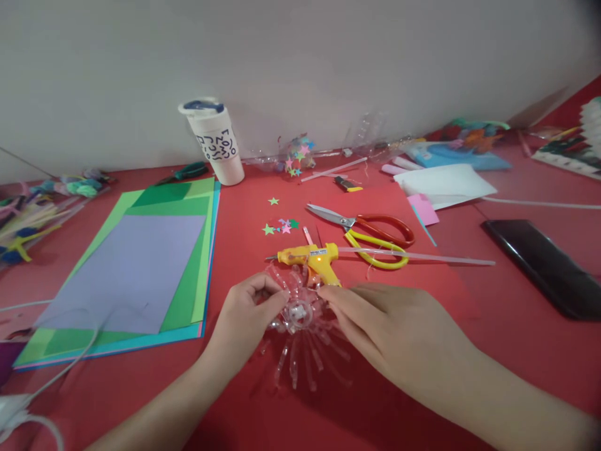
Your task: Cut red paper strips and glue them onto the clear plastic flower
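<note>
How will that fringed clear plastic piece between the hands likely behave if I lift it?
The fringed clear plastic piece is probably light, since it looks thin and see-through. Its narrow, splayed strips will likely flex or snag. Their shiny surface may feel slippery.

Looks like glossy plastic in the fringed piece [299,314], smooth plastic in the glue gun [320,262]. Shows metal on scissor blades [327,215], matt paper in stacked sheets [131,269].

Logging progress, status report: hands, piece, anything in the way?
Left hand pinches clear fringed plastic; right hand at its other side, grip unclear. Yellow glue gun close behind.
</note>
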{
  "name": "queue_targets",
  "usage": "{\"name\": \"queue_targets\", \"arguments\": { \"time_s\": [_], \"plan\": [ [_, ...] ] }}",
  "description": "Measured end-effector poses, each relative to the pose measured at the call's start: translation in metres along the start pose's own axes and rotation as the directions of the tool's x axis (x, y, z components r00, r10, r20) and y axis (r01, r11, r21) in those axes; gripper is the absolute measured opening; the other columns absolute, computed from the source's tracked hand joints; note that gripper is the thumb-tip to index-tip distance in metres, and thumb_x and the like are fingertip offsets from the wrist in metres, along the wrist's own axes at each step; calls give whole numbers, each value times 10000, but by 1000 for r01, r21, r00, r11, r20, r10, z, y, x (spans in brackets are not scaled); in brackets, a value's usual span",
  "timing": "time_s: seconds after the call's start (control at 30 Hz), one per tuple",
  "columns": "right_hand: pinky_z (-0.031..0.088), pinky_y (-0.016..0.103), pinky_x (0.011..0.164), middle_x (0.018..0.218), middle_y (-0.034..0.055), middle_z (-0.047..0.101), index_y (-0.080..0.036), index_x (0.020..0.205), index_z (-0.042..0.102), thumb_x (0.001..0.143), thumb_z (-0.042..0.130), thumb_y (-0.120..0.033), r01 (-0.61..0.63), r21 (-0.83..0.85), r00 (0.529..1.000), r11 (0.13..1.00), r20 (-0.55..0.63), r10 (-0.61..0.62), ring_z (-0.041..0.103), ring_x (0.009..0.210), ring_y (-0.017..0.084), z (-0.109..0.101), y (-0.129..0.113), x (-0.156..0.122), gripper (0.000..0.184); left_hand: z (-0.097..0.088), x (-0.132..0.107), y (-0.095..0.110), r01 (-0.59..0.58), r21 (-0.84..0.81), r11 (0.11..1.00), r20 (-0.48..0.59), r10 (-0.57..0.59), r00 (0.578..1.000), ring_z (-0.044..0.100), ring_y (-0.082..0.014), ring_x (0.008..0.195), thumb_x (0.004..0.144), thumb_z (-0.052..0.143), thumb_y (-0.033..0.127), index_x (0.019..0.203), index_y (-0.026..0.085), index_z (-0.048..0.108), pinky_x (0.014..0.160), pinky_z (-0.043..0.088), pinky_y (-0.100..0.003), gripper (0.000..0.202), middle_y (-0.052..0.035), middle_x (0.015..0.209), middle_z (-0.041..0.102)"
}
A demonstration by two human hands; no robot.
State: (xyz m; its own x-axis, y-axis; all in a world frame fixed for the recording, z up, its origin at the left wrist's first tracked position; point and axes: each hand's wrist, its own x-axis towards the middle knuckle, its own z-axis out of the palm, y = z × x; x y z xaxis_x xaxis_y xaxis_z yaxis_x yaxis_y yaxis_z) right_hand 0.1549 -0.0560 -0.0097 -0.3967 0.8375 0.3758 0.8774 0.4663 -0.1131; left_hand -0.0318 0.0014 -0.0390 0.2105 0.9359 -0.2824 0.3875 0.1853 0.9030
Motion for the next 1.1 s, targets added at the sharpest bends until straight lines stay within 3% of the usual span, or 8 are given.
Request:
{"name": "queue_targets", "arguments": {
  "time_s": [0.17,0.4,0.53,0.77,0.93,1.1],
  "plan": [
    [186,281,454,524,21,595,-132,824,590,889,415,-123,-65,-64,997,996,-53,62,492,412,147,12,10,0,187,1,1,-2,17,-46,999,14,-17,1000,469,-96,491,704,589,261,592,191,523,507,379,-225,148,60,536,505],
    [207,281,489,668,21,629,-174,739,571,806,484,-98,-82,10,993,997,83,81,556,533,160,14,5,-4,134,1,-2,-7,119,-200,973,64,-108,992,462,-85,504,713,617,280,623,187,520,522,382,-220,161,69,547,496],
    [225,297,503,666,15,633,-179,748,594,765,533,-70,-126,-11,985,992,119,126,548,563,171,16,4,-2,126,-1,-5,-1,140,-165,976,95,-126,988,434,-74,506,700,618,267,622,178,528,513,339,-206,149,70,541,489],
    [289,314,606,639,33,576,-191,591,573,762,599,-142,7,-101,999,995,34,-4,473,662,201,15,-1,6,179,-1,-5,3,190,-165,968,144,-167,975,438,-74,508,648,657,278,616,164,548,506,333,-204,161,60,543,521],
    [302,358,673,673,48,584,-167,740,641,802,539,-142,31,-181,997,983,-65,-44,459,674,221,11,-7,7,122,1,-5,3,156,-134,979,127,-139,982,420,-73,507,646,640,272,586,167,524,504,320,-204,168,68,520,493],
    [312,379,695,746,84,604,-131,852,664,825,435,-62,89,-250,989,964,-90,-115,472,721,247,4,-12,7,240,0,-5,4,65,-34,997,85,-62,994,415,-80,545,668,605,253,578,173,510,529,315,-213,153,67,546,481]
  ]
}}
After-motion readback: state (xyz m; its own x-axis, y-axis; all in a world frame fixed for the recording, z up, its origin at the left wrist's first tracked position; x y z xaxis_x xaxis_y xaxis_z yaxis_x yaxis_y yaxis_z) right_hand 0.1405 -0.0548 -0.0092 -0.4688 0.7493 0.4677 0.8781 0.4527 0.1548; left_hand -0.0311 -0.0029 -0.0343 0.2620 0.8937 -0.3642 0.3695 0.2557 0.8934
